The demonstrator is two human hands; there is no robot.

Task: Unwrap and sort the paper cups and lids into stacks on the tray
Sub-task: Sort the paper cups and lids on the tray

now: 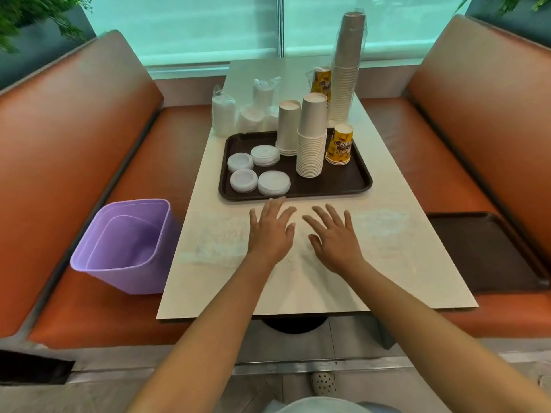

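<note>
Both hands held flat, palms down, over the near half of the pale counter (pixel 387 263): left hand (pixel 269 234) and right hand (pixel 335 238) side by side, fingers spread and straight, gripping nothing (contact with the surface cannot be judged). Left fingertips reach close to the near rim of the dark tray (pixel 343 183). On the tray, left part: four low stacks of white lids (pixel 258 172). Right part: a short stack of white cups (pixel 287 128), a taller white stack (pixel 311 137), a small yellow printed stack (pixel 340 144). Behind the tray, still in clear plastic: wrapped lids (pixel 244 111), a very tall wrapped cup sleeve (pixel 347 67), wrapped yellow cups (pixel 322 81). Purple bin (pixel 128 245) on the left bench seat; a second dark tray (pixel 480 251) on the right seat.
</note>
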